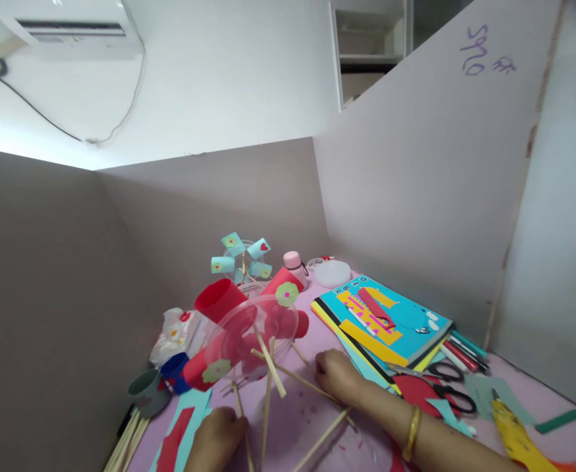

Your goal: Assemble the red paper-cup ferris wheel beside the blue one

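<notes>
A Ferris-wheel-like paper craft stands before me, with clear plastic discs (214, 347), red paper rolls (220, 300) and green paper flowers (287, 294). Thin wooden sticks (267, 413) cross at its front and spread down to the table as legs. My left hand (216, 438) is closed at the lower left, on a wooden stick (239, 403) of the frame. On the right, my right hand (340, 377), with a gold bracelet on its wrist, is closed at the end of another wooden stick (300, 354). The fingertips of both hands are mostly hidden.
A similar blue paper wheel (243, 262) stands behind, near a pink bottle (295, 265). To the right lie coloured paper pads (418, 321), scissors (430, 373), markers (460, 354) and a yellow glue gun (514, 432). Cups (149, 393) and loose sticks (128, 446) are left. Grey partitions surround the table.
</notes>
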Tool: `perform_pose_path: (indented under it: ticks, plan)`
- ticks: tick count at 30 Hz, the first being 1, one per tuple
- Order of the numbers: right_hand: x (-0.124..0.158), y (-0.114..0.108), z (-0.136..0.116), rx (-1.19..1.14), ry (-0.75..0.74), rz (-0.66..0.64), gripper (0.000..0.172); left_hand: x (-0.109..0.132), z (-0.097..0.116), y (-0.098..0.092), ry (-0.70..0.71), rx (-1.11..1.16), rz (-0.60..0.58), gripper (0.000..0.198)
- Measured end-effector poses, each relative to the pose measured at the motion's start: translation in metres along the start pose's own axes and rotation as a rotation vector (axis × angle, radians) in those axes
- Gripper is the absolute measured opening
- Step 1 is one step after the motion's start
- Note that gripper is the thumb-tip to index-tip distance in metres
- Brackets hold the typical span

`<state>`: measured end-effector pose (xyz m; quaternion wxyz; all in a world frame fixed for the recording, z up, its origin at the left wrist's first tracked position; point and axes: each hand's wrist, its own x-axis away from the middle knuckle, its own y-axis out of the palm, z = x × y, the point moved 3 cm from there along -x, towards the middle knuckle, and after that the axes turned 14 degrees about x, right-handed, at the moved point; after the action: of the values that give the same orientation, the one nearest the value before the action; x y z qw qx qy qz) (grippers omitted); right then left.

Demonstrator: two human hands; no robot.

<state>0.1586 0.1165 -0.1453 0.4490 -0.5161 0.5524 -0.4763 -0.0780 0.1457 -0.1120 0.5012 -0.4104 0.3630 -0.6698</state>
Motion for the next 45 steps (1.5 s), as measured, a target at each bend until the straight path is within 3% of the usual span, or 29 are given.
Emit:
perform_pose_path:
  ticks: [8, 13, 19, 45]
  plan:
    - [-0.022, -0.009, 0.005, 0.012, 0.061, 0.039, 0.019, -0.046, 0.005, -0.015, -0.031, 0.018, -0.029, 0.033]
    - [-0.046, -0.020, 0.006, 0.027, 0.089, 0.072, 0.020, -0.083, 0.006, -0.025, -0.044, 0.060, -0.048, 0.029]
    - [-0.071, -0.019, 0.001, 0.021, 0.143, 0.072, 0.020, -0.111, 0.005, -0.029, -0.049, 0.096, -0.048, 0.027]
    - [-0.107, 0.002, 0.007, 0.024, 0.198, 0.076, 0.019, -0.159, 0.007, -0.019, -0.002, 0.038, 0.027, 0.025]
